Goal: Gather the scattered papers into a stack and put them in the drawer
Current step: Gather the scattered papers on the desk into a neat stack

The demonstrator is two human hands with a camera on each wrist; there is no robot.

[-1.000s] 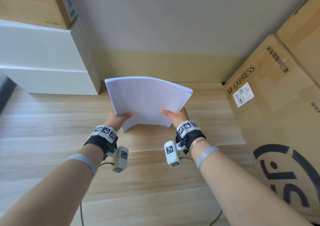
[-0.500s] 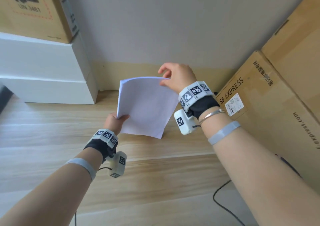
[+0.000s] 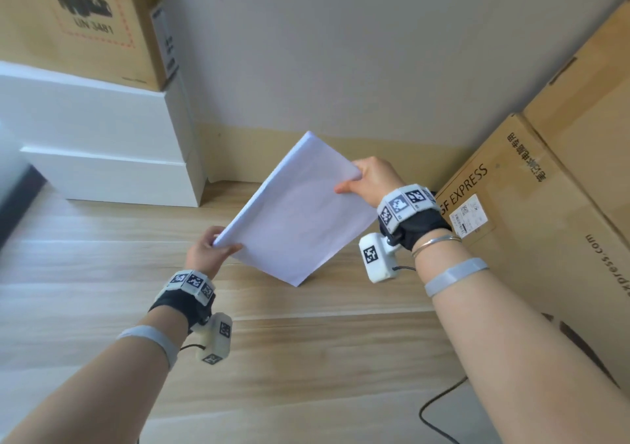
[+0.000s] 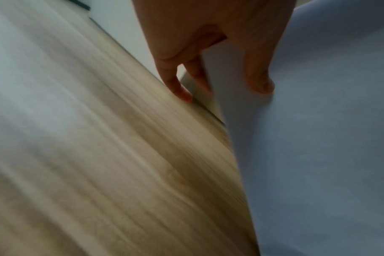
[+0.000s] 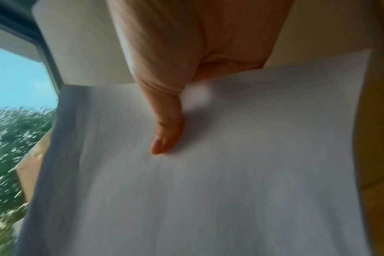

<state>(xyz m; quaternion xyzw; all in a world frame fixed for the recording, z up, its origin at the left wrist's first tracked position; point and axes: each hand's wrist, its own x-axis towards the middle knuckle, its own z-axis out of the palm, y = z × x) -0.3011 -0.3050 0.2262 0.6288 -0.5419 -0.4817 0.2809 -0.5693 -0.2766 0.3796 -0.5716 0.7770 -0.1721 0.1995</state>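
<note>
Head view bright, edges bowed; both wrist views dim, streaked with motion blur.

A stack of papers, held near-level by its near edge a second ago, now tilts diagonally above the wooden floor, as the right hand moves up to pinch its upper right edge and the left hand grips the lower left corner.

Paper stack covers the fingers of both hands, thumbs alone showing; sheet count too fine to tell; both wrist views motion-blurred; SF Express box cut by the right edge; brown carton cut at top.
</note>
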